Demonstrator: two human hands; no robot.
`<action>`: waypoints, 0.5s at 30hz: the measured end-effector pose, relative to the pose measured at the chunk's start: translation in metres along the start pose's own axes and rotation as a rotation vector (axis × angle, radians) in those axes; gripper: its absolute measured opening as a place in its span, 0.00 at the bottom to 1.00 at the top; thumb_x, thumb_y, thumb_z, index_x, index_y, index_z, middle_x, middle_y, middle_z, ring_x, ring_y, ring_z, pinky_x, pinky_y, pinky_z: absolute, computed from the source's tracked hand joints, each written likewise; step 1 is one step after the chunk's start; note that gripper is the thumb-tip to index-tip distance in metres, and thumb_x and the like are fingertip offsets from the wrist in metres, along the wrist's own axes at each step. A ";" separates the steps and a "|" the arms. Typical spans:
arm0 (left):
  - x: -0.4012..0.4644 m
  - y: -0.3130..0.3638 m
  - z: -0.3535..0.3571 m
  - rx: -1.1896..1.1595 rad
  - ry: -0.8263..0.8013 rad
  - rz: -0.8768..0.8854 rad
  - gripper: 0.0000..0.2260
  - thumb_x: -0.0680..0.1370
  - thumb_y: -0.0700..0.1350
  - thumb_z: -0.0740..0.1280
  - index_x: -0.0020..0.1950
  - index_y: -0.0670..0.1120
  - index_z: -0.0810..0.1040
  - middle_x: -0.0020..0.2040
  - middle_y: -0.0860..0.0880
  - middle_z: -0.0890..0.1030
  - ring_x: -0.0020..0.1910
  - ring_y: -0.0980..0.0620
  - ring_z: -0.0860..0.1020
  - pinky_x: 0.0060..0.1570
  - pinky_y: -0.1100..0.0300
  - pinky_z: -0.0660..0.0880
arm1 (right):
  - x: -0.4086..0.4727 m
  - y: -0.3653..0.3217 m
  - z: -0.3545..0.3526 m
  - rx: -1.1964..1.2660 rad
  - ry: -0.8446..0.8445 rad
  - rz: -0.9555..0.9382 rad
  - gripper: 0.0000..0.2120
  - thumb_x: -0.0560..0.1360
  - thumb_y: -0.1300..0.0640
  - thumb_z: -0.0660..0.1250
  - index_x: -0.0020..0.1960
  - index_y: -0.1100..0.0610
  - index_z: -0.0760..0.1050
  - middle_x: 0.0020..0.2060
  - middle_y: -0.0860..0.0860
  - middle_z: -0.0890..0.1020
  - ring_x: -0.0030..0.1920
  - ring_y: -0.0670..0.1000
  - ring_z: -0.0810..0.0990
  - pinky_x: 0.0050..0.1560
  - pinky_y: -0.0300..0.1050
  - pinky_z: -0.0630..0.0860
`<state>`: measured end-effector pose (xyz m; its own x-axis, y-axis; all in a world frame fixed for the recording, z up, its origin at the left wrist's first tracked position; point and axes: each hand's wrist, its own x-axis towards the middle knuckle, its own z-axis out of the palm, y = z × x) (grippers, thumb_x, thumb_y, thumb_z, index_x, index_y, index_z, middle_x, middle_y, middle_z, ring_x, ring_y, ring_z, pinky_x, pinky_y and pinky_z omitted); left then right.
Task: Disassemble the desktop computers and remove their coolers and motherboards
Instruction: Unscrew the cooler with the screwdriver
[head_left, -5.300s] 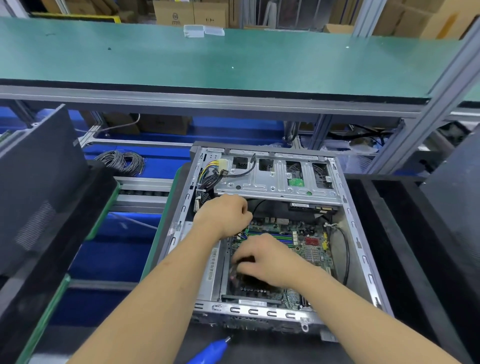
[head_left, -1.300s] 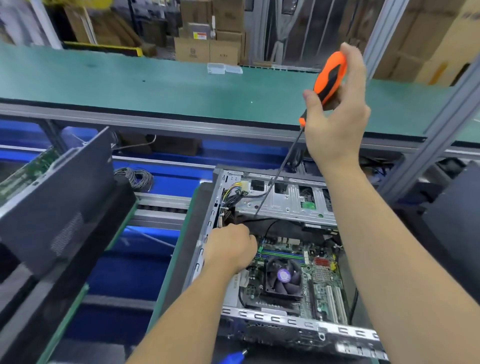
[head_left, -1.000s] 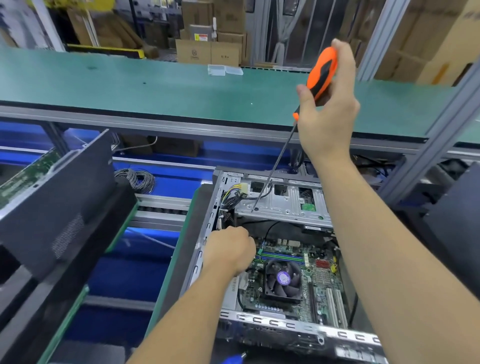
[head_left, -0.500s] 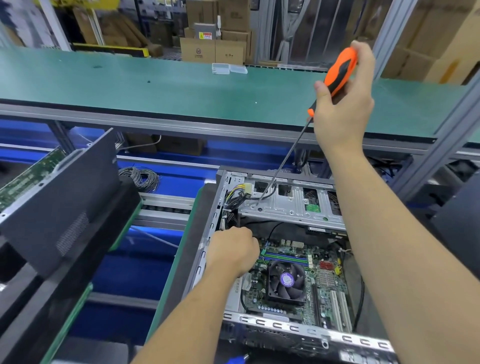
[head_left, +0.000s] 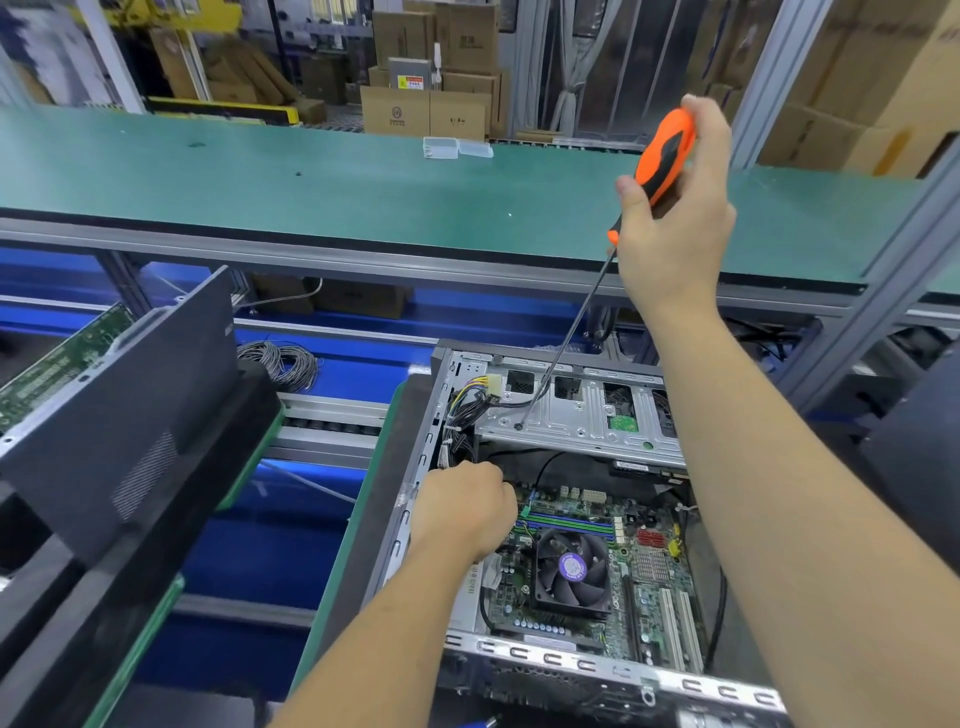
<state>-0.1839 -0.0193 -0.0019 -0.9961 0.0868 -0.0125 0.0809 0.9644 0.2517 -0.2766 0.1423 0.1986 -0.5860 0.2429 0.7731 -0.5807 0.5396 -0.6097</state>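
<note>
An open desktop case (head_left: 415, 499) lies on its side in front of me. Inside it I see the green motherboard (head_left: 654, 577) and a black cooler fan (head_left: 571, 569) with a purple label. My right hand (head_left: 675, 218) grips a long screwdriver (head_left: 660, 161) by its orange handle, raised high. The shaft slants down and its tip sits on the silver drive cage (head_left: 576, 426). My left hand (head_left: 467, 512) is curled inside the case at the motherboard's upper left corner, near a cable bundle (head_left: 467, 410). What its fingers hold is hidden.
A dark case panel (head_left: 124, 415) leans at the left beside another circuit board (head_left: 57, 364). A grey cable coil (head_left: 278, 361) lies on the blue conveyor. A green worktop (head_left: 311, 192) spans the back, with a small clear box (head_left: 441, 148) on it and cardboard boxes (head_left: 426, 109) behind.
My right hand left the motherboard and now holds the screwdriver high, its tip resting on the drive cage. The cooler fan is uncovered. My left hand has stayed in place.
</note>
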 end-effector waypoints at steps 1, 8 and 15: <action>0.000 0.000 0.000 0.000 -0.001 0.000 0.15 0.79 0.48 0.53 0.34 0.47 0.68 0.30 0.50 0.74 0.28 0.50 0.71 0.29 0.58 0.61 | 0.000 0.001 0.001 -0.006 -0.011 0.002 0.28 0.76 0.57 0.69 0.73 0.52 0.63 0.58 0.52 0.79 0.50 0.53 0.80 0.52 0.51 0.80; 0.000 0.000 0.000 -0.007 -0.003 -0.003 0.15 0.79 0.48 0.53 0.34 0.47 0.69 0.31 0.50 0.74 0.28 0.50 0.71 0.29 0.58 0.62 | -0.023 0.021 0.017 -0.013 -0.392 0.013 0.24 0.73 0.57 0.70 0.64 0.45 0.64 0.37 0.55 0.76 0.35 0.59 0.75 0.37 0.49 0.81; 0.000 -0.001 0.000 -0.024 -0.002 0.013 0.15 0.78 0.48 0.54 0.33 0.47 0.69 0.29 0.49 0.74 0.28 0.48 0.73 0.28 0.59 0.63 | -0.049 0.045 0.024 -0.156 -0.659 0.012 0.23 0.75 0.59 0.71 0.62 0.42 0.65 0.37 0.51 0.77 0.35 0.54 0.77 0.39 0.47 0.77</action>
<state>-0.1837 -0.0203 -0.0025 -0.9950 0.0996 -0.0107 0.0928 0.9569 0.2753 -0.2876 0.1353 0.1288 -0.8426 -0.2666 0.4678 -0.5130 0.6617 -0.5468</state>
